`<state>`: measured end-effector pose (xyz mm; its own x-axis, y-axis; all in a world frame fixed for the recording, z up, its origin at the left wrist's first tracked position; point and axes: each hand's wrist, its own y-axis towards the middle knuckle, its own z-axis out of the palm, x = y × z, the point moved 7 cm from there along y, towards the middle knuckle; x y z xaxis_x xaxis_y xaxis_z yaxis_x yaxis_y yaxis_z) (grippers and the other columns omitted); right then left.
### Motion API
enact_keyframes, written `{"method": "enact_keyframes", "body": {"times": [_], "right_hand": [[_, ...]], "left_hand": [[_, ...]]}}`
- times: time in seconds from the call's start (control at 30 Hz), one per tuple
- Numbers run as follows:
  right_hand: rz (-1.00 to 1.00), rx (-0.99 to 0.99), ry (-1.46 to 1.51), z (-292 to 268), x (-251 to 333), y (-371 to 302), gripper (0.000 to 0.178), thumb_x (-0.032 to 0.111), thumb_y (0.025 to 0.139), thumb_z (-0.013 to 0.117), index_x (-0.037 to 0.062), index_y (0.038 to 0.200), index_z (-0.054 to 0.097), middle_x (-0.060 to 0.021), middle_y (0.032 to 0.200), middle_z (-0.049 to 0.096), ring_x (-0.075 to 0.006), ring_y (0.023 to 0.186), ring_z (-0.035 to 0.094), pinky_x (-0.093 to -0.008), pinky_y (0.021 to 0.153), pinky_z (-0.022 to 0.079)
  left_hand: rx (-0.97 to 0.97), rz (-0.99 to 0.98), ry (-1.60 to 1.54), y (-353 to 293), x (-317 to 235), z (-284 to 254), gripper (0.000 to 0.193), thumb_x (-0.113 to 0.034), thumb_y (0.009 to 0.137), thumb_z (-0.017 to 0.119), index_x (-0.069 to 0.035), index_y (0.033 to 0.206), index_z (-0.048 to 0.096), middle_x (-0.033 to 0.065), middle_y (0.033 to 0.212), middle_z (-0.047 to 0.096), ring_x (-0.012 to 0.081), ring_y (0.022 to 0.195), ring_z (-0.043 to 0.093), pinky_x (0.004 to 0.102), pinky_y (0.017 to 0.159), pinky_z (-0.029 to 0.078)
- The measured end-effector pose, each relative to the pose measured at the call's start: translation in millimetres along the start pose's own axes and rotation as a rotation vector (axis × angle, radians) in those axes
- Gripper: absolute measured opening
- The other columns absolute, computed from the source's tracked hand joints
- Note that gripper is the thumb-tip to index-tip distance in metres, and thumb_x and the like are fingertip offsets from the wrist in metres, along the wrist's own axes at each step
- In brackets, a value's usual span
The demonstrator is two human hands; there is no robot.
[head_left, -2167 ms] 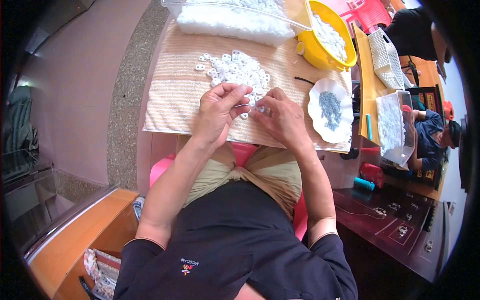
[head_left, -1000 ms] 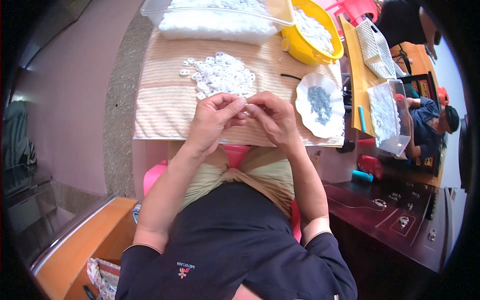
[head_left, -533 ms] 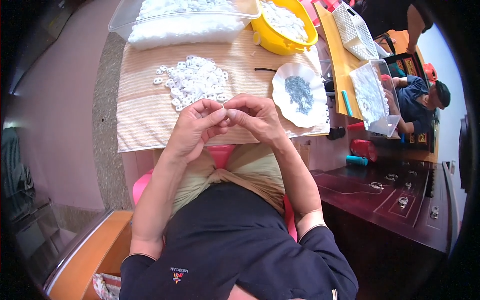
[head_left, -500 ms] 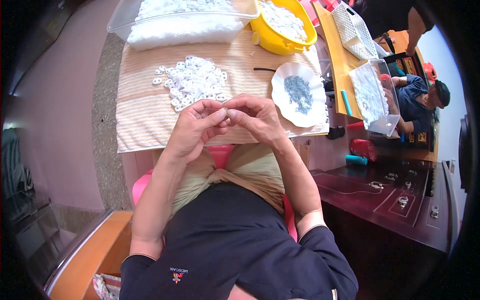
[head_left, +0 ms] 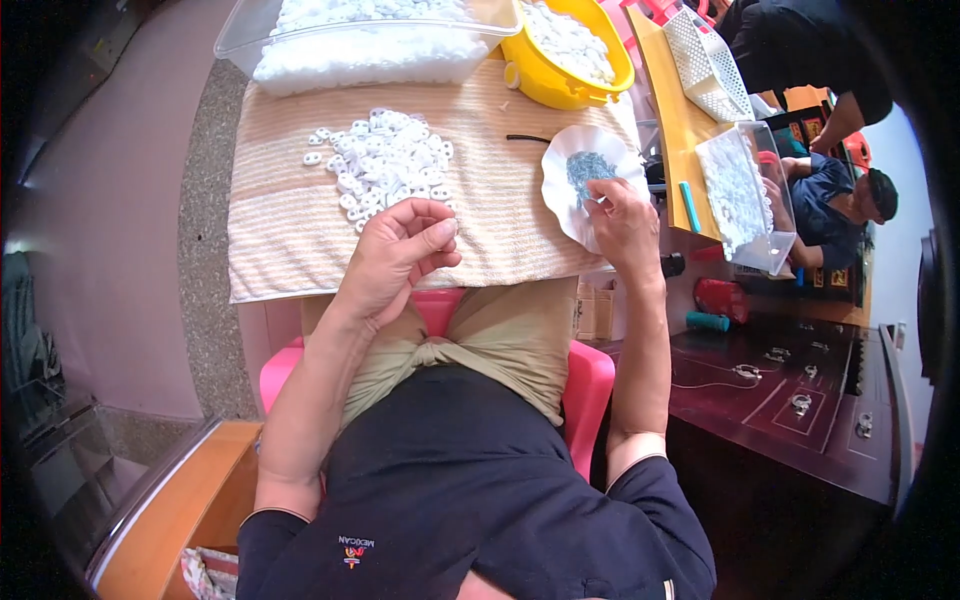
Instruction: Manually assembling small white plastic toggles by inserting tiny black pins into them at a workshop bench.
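My left hand (head_left: 405, 255) is held over the near edge of the table, thumb and forefinger pinched on something whitish and too small to name. Just beyond it a pile of small white plastic pieces (head_left: 395, 160), each with two round holes, lies on the striped towel (head_left: 490, 180). Over on the right, my right hand (head_left: 628, 225) dips into a white scalloped dish (head_left: 562, 205), its fingertips drawn together at a heap of tiny grey-blue parts (head_left: 590, 170). Whatever is between those fingertips is hidden.
A clear tub (head_left: 370, 65) full of white pieces and a yellow basin (head_left: 550, 85) stand at the back. A thin black rod (head_left: 528, 138) lies near the dish. At right, a co-worker (head_left: 845, 205) sits by another clear box (head_left: 745, 200); a second person (head_left: 800, 50) stands behind.
My hands were together over the table edge; the right has moved away to the right, into the dish. My left hand stays nearly in place. The standing person has come further into view.
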<state>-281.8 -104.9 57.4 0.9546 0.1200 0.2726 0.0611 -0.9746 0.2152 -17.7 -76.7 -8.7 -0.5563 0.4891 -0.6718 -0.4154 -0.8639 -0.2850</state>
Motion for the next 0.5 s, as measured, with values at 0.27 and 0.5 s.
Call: {"method": "enact_keyframes", "body": {"times": [0.27,0.5], "right_hand": [[0.026,0.058,-0.046,4.4,-12.2,0.9,0.020,0.009,0.078,0.066,0.0053,0.097,0.067,-0.0118,0.097,0.068,-0.0320,0.087,0.065,-0.0392,0.077,0.051],[-0.036,0.053,-0.069,7.4,-7.7,4.8,0.016,0.010,0.080,0.063,0.0044,0.095,0.067,-0.0130,0.095,0.067,-0.0330,0.090,0.064,-0.0404,0.079,0.050]], "left_hand": [[-0.020,0.000,0.024,0.6,3.2,-0.5,0.013,-0.009,0.088,0.067,-0.004,0.098,0.061,0.0017,0.084,0.063,0.0082,0.074,0.062,0.0229,0.070,0.056],[-0.025,-0.001,0.022,0.2,4.2,0.7,0.012,-0.009,0.088,0.067,-0.004,0.098,0.061,0.0018,0.084,0.063,0.0086,0.073,0.062,0.0228,0.069,0.056]]}}
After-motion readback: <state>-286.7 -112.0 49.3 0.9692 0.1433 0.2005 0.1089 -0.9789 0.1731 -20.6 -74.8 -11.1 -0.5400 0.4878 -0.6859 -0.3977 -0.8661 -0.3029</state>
